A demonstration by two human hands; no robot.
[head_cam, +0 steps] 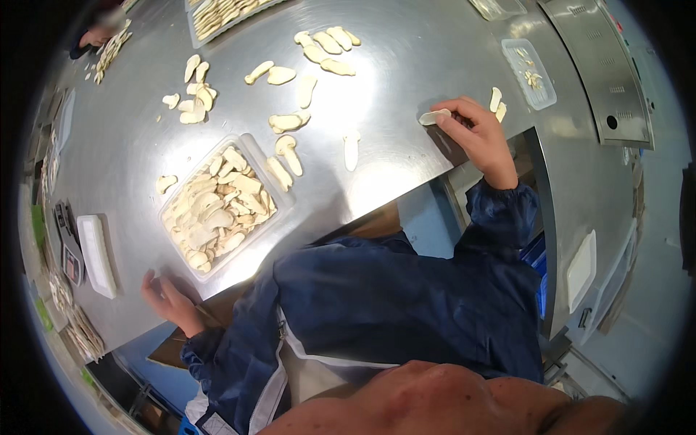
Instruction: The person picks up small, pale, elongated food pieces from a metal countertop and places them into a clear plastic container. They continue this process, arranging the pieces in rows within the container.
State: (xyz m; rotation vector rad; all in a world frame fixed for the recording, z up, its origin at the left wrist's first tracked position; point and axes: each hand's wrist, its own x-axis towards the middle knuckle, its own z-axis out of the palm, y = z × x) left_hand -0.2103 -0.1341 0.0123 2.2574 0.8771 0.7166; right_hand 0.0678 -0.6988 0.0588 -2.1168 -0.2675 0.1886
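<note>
Between the thumb and fingers of my right hand [472, 128] is a pale mushroom slice [435, 116], held over the steel table [391, 163]. Two more slices [497, 103] lie just beyond that hand. My left hand [169, 300] rests at the table's front edge with fingers apart and nothing in them. Beside it stands a clear plastic tub [244, 142] heaped with dried-looking mushroom slices [220, 206]. Single slices lie around the tub, among them a long one [352, 151] in the middle and a capped one [288, 154] at the tub's right side.
A small tray [528, 73] with mushroom bits sits at the right. At the far side are a loose group of slices [329, 46] and a tray of slices in rows [223, 17]. A white tray [97, 255] and a scale [69, 244] lie left. Another person [98, 32] is at the upper left.
</note>
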